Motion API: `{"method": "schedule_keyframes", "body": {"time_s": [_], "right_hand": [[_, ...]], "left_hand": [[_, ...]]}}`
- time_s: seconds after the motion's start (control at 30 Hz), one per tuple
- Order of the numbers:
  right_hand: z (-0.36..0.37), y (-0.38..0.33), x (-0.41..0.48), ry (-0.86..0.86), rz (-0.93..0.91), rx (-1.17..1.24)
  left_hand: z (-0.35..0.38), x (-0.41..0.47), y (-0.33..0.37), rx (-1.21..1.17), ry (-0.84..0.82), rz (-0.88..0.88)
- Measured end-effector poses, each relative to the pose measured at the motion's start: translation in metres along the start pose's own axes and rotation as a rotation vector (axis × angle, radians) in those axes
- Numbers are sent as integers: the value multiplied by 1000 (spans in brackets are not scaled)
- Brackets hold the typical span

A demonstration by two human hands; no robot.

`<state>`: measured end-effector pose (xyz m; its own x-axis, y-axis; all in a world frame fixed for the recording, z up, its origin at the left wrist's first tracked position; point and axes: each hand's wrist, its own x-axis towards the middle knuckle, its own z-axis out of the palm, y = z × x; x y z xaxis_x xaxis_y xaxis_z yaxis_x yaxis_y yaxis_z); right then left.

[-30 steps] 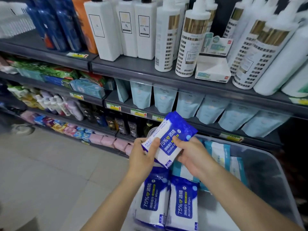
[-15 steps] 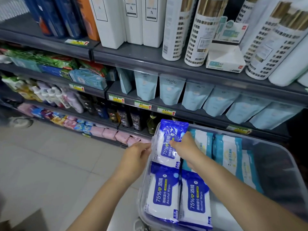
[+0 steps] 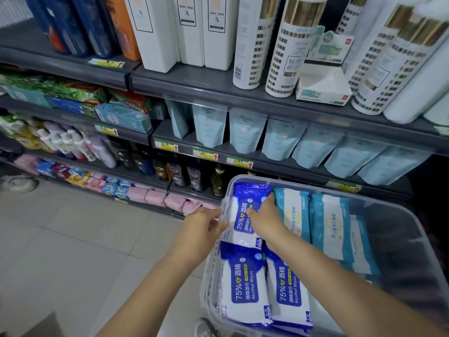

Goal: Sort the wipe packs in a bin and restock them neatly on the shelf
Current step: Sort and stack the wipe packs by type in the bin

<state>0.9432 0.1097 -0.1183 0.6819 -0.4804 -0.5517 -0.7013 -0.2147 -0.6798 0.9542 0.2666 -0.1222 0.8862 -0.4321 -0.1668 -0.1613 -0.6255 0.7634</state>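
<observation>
Wipe pack [image 3: 243,216] in bin [image 3: 393,239], gripped by curled right hand [image 3: 266,221]; left hand [image 3: 202,223] clasps rim.

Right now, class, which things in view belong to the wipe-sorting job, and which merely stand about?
Job: clear bin; blue alcohol wipe packs; teal wipe packs; left hand on the bin's rim; right hand holding the far blue pack.
Not the job: white pump bottles; pale blue pouches; pink packs.

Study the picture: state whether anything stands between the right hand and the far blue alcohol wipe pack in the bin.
Nothing visible. The right hand grips the far blue wipe pack directly, fingers round its right edge, next to a teal pack. The left hand touches the left wall of the bin.
</observation>
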Motion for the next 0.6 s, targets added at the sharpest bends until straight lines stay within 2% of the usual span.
{"method": "schedule_keyframes", "body": {"time_s": [0.33,0.6], "right_hand": [[-7,2,-11,14,-198,-179],[-55,-23,-16,-93,-341,-522]], "left_hand": [[2,-3,1,77,15,13],[1,-11,9,209,16,66]]}}
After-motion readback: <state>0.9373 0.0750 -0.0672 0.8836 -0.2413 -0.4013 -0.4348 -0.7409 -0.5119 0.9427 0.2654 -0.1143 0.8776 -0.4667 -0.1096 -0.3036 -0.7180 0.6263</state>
